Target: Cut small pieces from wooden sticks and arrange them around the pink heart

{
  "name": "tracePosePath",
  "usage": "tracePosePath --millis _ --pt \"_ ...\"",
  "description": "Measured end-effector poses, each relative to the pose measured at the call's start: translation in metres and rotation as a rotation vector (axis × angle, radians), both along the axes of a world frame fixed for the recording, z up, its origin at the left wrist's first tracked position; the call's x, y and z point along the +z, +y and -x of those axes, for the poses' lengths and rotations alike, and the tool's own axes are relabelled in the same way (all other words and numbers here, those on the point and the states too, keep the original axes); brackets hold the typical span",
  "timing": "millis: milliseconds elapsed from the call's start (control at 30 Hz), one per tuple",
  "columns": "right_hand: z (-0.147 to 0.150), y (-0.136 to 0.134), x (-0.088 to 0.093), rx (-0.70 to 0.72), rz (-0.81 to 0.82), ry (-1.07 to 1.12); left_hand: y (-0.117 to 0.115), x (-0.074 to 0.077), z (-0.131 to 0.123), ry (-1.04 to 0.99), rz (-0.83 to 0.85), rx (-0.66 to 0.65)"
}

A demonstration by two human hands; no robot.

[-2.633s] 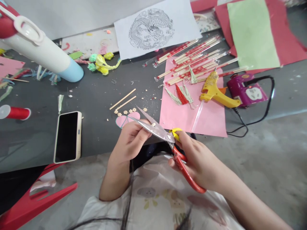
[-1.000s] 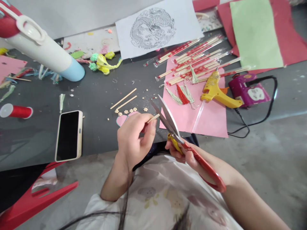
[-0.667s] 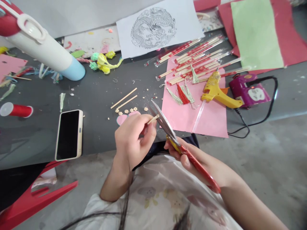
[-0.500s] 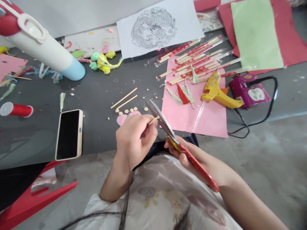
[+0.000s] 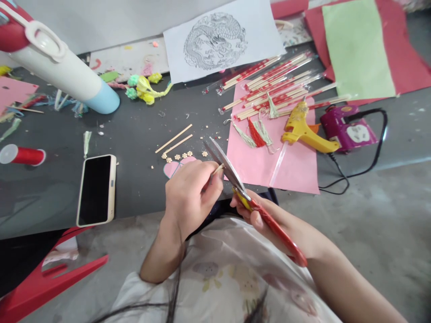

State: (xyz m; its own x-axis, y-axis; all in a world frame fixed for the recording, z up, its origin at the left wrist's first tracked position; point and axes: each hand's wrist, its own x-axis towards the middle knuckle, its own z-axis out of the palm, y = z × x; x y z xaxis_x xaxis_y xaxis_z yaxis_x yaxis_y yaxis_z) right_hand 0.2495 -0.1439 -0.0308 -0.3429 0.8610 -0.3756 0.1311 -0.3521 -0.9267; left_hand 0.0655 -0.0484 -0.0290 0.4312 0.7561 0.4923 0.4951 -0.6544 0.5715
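Observation:
My left hand (image 5: 191, 193) pinches a short wooden stick (image 5: 218, 169), whose tip pokes out between thumb and forefinger. Red-handled scissors (image 5: 269, 222) are gripped in my right hand (image 5: 251, 208), their blades slightly parted and the stick's end lying at them. Just beyond my left hand lie a pink heart-shaped paper piece (image 5: 173, 168), partly covered by the hand, and several small flower-shaped beads (image 5: 184, 155). Two cut wooden sticks (image 5: 175, 138) rest behind these on the dark table, among tiny cut bits.
A phone (image 5: 96, 190) and red thread spool (image 5: 23, 155) lie to the left, below a tall bottle (image 5: 70, 67). On the right, pink paper (image 5: 296, 172) holds tassels (image 5: 256, 133), wrapped chopsticks (image 5: 269, 96) and a yellow glue gun (image 5: 305, 130), corded to a purple box (image 5: 348, 128). A dragon print (image 5: 218, 40) lies behind.
My left hand has shifted slightly right, bringing the stick's end closer in against the scissor blades. The scissors have hardly moved.

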Motion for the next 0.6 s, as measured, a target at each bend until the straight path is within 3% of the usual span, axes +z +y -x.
tracePosePath --millis 333,600 --pt "0.005 0.003 0.001 -0.051 0.057 0.015 0.004 0.0 0.002 0.091 -0.063 -0.025" --pt "0.013 0.005 -0.002 -0.12 0.096 0.051 0.009 -0.003 0.001 0.136 -0.021 0.009"
